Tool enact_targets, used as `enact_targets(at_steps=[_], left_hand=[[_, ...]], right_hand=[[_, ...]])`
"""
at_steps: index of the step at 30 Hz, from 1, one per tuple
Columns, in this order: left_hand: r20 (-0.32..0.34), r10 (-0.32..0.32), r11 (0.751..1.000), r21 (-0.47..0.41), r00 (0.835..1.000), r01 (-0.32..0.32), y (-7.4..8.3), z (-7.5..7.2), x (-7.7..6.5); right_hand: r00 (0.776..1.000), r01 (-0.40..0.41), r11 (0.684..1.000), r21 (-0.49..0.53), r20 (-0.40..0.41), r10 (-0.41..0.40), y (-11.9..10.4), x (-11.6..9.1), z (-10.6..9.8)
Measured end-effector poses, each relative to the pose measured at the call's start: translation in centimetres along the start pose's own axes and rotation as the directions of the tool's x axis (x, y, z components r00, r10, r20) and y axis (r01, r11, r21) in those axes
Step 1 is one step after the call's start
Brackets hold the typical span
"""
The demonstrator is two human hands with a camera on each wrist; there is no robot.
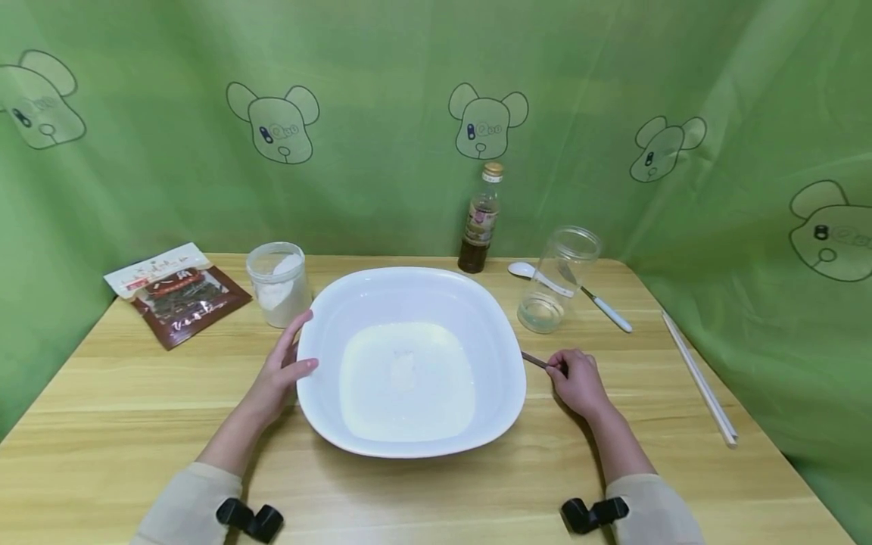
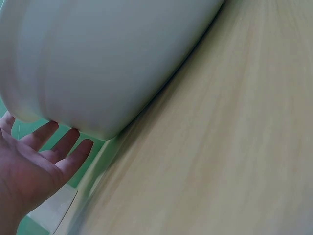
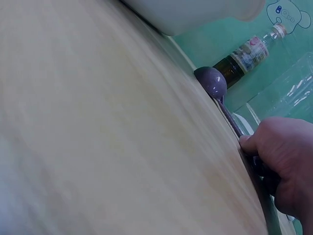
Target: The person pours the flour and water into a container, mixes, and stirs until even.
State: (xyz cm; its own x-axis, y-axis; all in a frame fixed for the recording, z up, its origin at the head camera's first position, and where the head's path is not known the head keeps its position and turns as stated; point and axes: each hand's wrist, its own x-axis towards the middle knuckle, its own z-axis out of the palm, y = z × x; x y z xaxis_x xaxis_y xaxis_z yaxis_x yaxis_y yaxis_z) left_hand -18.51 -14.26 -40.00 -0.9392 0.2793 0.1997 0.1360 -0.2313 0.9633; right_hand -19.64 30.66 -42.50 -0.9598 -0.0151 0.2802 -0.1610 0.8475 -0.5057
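A white, rounded-square basin [image 1: 500,401] stands mid-table; its bottom looks pale and shiny, with a lighter patch in the centre. At its left side, my left hand [image 1: 278,371] holds the rim, thumb over the edge. The left wrist view shows the fingertips [image 2: 73,134] against the outer wall below the rim. To the right of the basin, my right hand [image 1: 575,378] pinches the handle of a dark spoon [image 1: 534,361]. Its rounded, purplish bowl [image 3: 212,82] shows in the right wrist view, low by the tabletop; the basin hides it in the head view.
A jar of white powder [image 1: 279,299] and a brown food packet [image 1: 180,295] stand left. Behind are a bottle of dark liquid [image 1: 480,219], a clear jar [image 1: 543,314], a white spoon [image 1: 521,269] and a pale-handled utensil [image 1: 613,314]. White chopsticks [image 1: 702,382] lie far right.
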Motion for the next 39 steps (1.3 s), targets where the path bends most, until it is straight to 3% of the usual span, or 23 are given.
enact_targets(at_steps=[11, 24, 34, 39], left_hand=[[0.005, 0.002, 1.000, -0.014, 1.000, -0.002, 0.0, 0.1, 0.0], [0.000, 0.002, 1.000, -0.010, 1.000, -0.002, 0.0, 0.0, 0.0], [0.006, 0.010, 1.000, -0.009, 1.000, -0.010, -0.1, 0.0, 0.0], [0.005, 0.010, 1.000, -0.010, 1.000, -0.010, -0.1, 0.0, 0.0]], right_hand=[[0.999, 0.035, 0.999, -0.019, -0.002, -0.036, 0.2, -0.2, -0.3], [0.992, 0.091, 0.995, -0.051, -0.085, -0.095, 0.6, -0.2, -0.3], [0.987, 0.034, 0.999, -0.042, -0.156, -0.040, 0.6, -0.3, -0.4], [0.981, 0.016, 1.000, -0.011, -0.192, -0.017, -0.4, -0.4, -1.5]])
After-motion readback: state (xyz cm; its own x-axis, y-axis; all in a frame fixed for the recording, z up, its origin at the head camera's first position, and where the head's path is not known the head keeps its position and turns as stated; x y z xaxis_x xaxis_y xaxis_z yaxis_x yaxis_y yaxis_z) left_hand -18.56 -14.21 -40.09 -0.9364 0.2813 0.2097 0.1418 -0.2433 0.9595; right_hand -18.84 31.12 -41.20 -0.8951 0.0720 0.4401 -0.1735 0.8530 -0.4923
